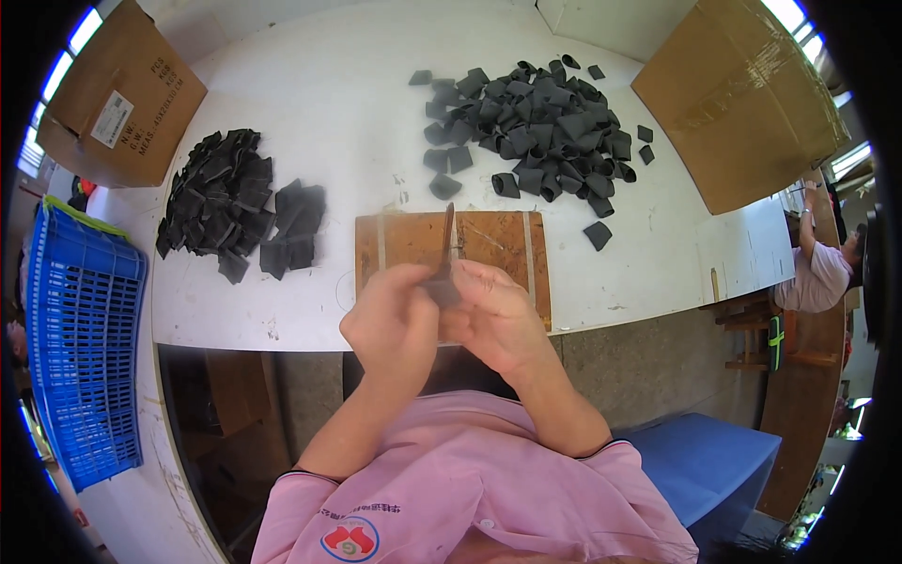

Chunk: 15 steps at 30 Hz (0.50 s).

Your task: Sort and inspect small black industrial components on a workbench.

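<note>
My left hand (pixel 399 315) and my right hand (pixel 498 310) meet over the near edge of a brown board (pixel 399 240). Between their closed fingers is a small dark grey fabric-like piece (pixel 443 293). From the same spot a thin dark brown stick-like tool (pixel 448 235) points away from me; which hand grips it is unclear, and motion blurs it. Beyond the board lies a heap of dark grey rolled, tube-like pieces (pixel 545 117). To the left is a pile of flat black pieces (pixel 221 197), with a few blurred flat pieces (pixel 299 211) at its right side.
Cardboard boxes stand at the left (pixel 132 99) and right (pixel 742 103) of the white table (pixel 329 113). A blue plastic basket (pixel 89 338) is at the far left, and a blue box-like object (pixel 700 465) sits below the table at right. Another person (pixel 813 268) works at the far right.
</note>
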### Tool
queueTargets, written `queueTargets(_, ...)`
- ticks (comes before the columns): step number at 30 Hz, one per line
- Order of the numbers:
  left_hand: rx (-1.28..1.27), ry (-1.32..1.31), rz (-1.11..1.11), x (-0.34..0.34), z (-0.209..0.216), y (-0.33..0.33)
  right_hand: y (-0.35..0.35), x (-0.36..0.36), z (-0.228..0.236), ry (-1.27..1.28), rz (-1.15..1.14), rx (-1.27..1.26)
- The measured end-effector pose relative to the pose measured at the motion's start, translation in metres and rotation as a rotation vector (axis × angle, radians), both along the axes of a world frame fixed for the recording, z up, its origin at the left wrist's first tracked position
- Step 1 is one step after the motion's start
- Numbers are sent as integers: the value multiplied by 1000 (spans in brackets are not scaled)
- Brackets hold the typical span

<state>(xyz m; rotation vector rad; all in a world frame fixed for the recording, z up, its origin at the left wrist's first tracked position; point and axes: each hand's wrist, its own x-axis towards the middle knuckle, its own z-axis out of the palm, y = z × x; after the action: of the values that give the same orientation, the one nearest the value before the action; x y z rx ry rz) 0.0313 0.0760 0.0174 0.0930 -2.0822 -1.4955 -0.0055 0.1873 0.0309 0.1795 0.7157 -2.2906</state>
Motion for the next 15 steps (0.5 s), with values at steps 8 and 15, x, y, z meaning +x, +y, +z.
queueTargets(8,1973,-135,-1139,-35,40,-23,1,-38,53,727,-28,507)
queueTargets(15,1115,-289,-510,-40,18,-25,5,-55,14,611,84,363)
